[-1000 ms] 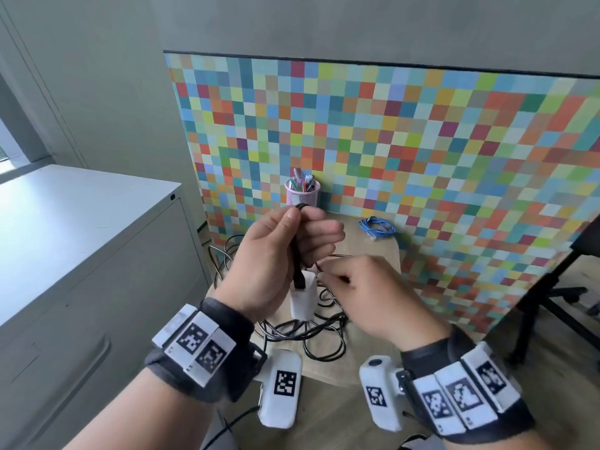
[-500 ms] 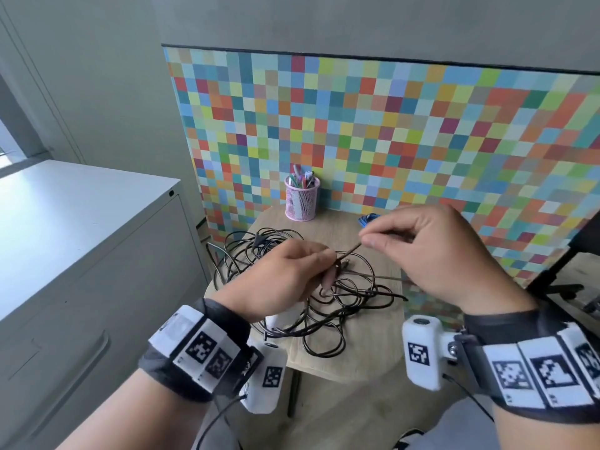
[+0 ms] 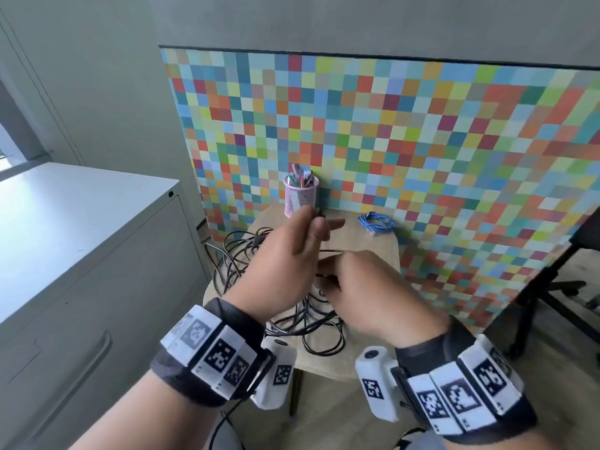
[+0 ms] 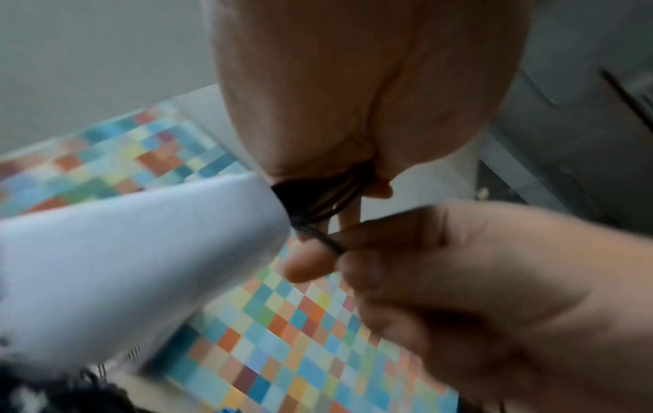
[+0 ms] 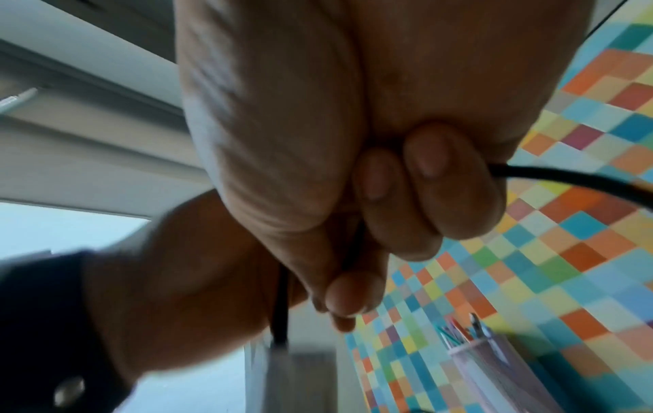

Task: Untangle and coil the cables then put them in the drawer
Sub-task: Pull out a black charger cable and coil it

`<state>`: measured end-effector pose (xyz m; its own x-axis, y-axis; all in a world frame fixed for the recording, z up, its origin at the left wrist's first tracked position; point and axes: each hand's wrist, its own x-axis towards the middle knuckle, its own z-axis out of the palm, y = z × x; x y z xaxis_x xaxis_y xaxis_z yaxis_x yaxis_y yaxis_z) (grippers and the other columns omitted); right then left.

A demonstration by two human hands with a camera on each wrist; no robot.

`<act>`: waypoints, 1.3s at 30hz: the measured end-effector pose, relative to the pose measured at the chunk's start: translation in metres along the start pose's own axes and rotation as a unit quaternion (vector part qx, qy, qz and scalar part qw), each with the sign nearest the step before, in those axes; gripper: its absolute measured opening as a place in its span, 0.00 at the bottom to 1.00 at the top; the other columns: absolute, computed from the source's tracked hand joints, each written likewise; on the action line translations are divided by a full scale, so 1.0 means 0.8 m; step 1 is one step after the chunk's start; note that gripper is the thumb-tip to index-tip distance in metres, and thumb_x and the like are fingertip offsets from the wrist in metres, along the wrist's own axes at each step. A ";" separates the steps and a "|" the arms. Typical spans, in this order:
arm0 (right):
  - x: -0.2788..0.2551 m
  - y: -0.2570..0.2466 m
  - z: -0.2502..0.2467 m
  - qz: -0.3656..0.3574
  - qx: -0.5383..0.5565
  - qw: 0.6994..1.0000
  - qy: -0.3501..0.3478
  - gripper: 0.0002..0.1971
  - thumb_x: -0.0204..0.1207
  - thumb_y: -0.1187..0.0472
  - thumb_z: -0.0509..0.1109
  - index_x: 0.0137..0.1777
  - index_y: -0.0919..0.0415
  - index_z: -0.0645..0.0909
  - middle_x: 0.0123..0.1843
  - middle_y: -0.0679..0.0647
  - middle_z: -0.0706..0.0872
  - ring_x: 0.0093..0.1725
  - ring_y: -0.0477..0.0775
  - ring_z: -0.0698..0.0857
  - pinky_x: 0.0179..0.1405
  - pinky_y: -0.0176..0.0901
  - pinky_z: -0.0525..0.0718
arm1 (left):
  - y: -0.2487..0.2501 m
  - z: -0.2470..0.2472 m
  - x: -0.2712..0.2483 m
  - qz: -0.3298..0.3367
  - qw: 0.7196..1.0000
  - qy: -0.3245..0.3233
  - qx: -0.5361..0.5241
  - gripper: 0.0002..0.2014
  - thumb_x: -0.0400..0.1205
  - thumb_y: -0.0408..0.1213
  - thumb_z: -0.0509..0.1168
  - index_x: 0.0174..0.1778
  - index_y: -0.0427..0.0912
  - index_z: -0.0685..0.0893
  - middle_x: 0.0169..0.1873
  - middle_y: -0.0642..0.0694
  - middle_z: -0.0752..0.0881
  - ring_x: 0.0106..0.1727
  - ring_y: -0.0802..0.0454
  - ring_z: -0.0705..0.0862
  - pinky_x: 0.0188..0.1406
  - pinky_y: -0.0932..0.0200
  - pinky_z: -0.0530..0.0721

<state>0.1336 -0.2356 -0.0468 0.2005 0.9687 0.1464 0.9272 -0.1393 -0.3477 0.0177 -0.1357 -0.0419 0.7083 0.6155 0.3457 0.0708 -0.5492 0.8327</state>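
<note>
A tangle of black cable lies on the small round wooden table. My left hand is raised above it, blurred, and several strands of the black cable run through its grip. A white power adapter hangs from those strands below the palm. My right hand sits just right of and below the left, its fingers curled round the same black cable. A coiled blue cable rests at the back right of the table.
A pink mesh pen cup stands at the table's back edge against the multicoloured checked panel. A grey drawer cabinet with a handle is on the left. A black chair base is at the right.
My right hand has come back down and left from its raised pull, close to the left hand. The left hand has risen toward the pen cup with the cable.
</note>
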 end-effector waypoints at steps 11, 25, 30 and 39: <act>-0.020 0.017 -0.067 -0.027 0.203 0.977 0.058 0.07 0.78 0.59 0.80 0.42 0.45 0.95 0.39 0.40 0.94 0.43 0.42 0.91 0.50 0.45 0.88 | 0.007 -0.014 0.006 -0.102 0.978 -0.170 -0.072 0.25 0.92 0.41 0.58 0.31 0.36 0.85 0.19 0.50 0.70 0.22 0.53 0.64 0.22 0.63 0.64; 0.020 0.038 -0.013 0.030 0.450 0.858 0.245 0.09 0.82 0.66 0.76 0.43 0.52 0.90 0.34 0.53 0.90 0.21 0.56 0.75 0.21 0.42 0.75 | 0.017 -0.018 0.002 -0.086 0.881 -0.142 -0.443 0.15 0.89 0.42 0.54 0.39 0.39 0.75 0.28 0.47 0.62 0.28 0.50 0.64 0.32 0.56 0.66; 0.019 0.023 0.013 0.009 0.373 0.910 0.179 0.12 0.86 0.60 0.73 0.51 0.39 0.90 0.37 0.49 0.92 0.28 0.42 0.83 0.33 0.36 0.78 | 0.011 -0.013 0.008 -0.060 0.863 -0.012 -0.502 0.15 0.93 0.41 0.51 0.45 0.39 0.75 0.45 0.31 0.90 0.49 0.34 0.91 0.52 0.44 0.86; 0.004 -0.002 -0.022 0.005 0.095 0.990 0.105 0.08 0.83 0.47 0.71 0.49 0.47 0.90 0.30 0.46 0.85 0.33 0.51 0.82 0.36 0.54 0.85 | 0.007 -0.012 0.007 0.010 0.998 0.052 0.042 0.15 0.94 0.43 0.52 0.41 0.52 0.74 0.45 0.53 0.92 0.50 0.54 0.90 0.50 0.58 0.84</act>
<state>0.1380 -0.2360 -0.0297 0.2891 0.9008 0.3241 0.8526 -0.0884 -0.5150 0.0153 -0.1300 -0.0313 0.6331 0.6574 0.4086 0.1189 -0.6043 0.7879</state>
